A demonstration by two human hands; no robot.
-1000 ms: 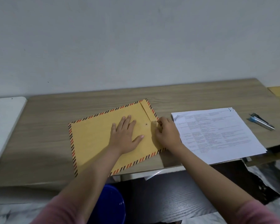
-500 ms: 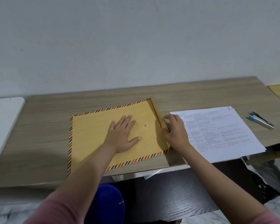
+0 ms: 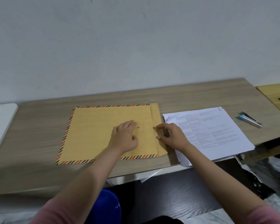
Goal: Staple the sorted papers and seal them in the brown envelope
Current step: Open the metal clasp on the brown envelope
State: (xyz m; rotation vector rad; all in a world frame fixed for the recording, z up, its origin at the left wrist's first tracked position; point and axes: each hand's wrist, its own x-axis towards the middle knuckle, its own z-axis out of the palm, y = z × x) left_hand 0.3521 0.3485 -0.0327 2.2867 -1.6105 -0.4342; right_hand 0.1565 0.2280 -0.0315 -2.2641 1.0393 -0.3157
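Seemingly early in the job, a person in pink sleeves works at a pale wood-grain desk (image 3: 39, 143) with the envelope's flap opened and the papers not yet inside. Nearest the camera, at lower centre of the frame, two bare forearms reach up from the bottom edge, above a round blue plastic tub (image 3: 107, 206) under the desk. At centre frame the left hand (image 3: 124, 136) lies palm down on the brown paper envelope with its red-and-black striped border (image 3: 94, 131), fingers loosely spread and gripping nothing, pinning it flat just left of a small metal eyelet (image 3: 138, 127). Just right of it, the right hand (image 3: 170, 136) rests on the envelope's plain brown flap (image 3: 157, 117), which lies folded out flat toward the right; thumb and forefinger are drawn narrow around the flap's edge, though whether they actually pinch it cannot be told. Touching that hand's right side, at centre right, sits the white stack of printed papers (image 3: 217, 131), corners slightly fanned; any staple is too small to see. Farther right, well apart from both hands, lies a small silver-and-blue stapler (image 3: 250, 119). Judged from this, stapling may remain, and loading and sealing certainly do. Behind everything rises a bare grey-white wall (image 3: 136, 46).
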